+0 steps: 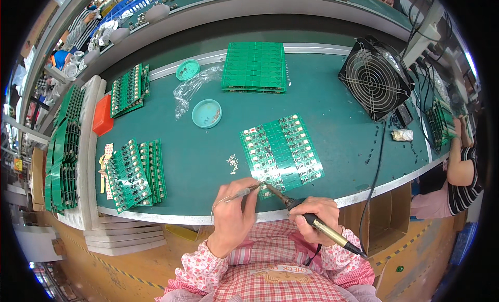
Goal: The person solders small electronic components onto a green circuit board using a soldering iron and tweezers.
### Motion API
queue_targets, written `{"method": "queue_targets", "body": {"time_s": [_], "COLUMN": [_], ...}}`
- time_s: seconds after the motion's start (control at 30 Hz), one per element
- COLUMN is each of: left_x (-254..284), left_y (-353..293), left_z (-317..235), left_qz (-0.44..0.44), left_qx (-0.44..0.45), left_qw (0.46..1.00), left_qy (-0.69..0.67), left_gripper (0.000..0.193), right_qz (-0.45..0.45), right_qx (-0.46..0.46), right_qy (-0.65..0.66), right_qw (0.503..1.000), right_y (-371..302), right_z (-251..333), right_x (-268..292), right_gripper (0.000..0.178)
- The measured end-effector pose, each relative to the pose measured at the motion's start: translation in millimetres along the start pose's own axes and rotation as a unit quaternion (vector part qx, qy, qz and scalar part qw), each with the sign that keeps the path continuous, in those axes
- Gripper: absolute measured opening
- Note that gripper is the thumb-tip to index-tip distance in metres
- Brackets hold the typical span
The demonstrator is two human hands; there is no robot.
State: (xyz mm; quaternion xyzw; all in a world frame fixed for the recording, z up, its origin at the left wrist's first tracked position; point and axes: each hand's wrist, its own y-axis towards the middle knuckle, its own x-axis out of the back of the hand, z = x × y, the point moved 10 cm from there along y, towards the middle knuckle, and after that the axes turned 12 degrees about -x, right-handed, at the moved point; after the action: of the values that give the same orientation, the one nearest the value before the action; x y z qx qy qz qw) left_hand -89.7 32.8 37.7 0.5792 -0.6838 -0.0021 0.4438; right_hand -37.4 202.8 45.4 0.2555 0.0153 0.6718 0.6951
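On my feed the left hand (233, 211) pinches slim metal tweezers (243, 192), its curled fingers hiding part of them; the right hand (318, 212) wraps a black-and-gold soldering iron (323, 229). Both tips meet over the near left part of the green circuit board (280, 154), too small for me to tell what they touch. The board lies flat, slightly turned, with rows of pale components, glare blurring some. It sits near the table's (176, 162) near edge; I see bare surface right, toward the black fan (375, 76).
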Motion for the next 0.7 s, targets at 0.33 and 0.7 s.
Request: {"method": "queue_targets", "body": {"time_s": [0.33, 0.7], "left_x": [0.7, 0.7], "left_y": [-0.3, 0.3], "left_z": [0.4, -1.2], "left_qz": [-0.007, -0.008], "left_qx": [-0.003, -0.006], "left_qw": [1.000, 1.000], "left_qy": [0.002, -0.002], "left_gripper": [0.015, 0.016], "right_qz": [-0.050, -0.075], "right_qx": [-0.098, -0.170], "right_qy": [0.049, 0.075], "right_qw": [0.993, 0.980], "right_y": [-7.7, -16.7], "right_z": [-13.7, -26.6], "right_x": [12.7, 15.7], "right_gripper": [0.011, 0.009]}}
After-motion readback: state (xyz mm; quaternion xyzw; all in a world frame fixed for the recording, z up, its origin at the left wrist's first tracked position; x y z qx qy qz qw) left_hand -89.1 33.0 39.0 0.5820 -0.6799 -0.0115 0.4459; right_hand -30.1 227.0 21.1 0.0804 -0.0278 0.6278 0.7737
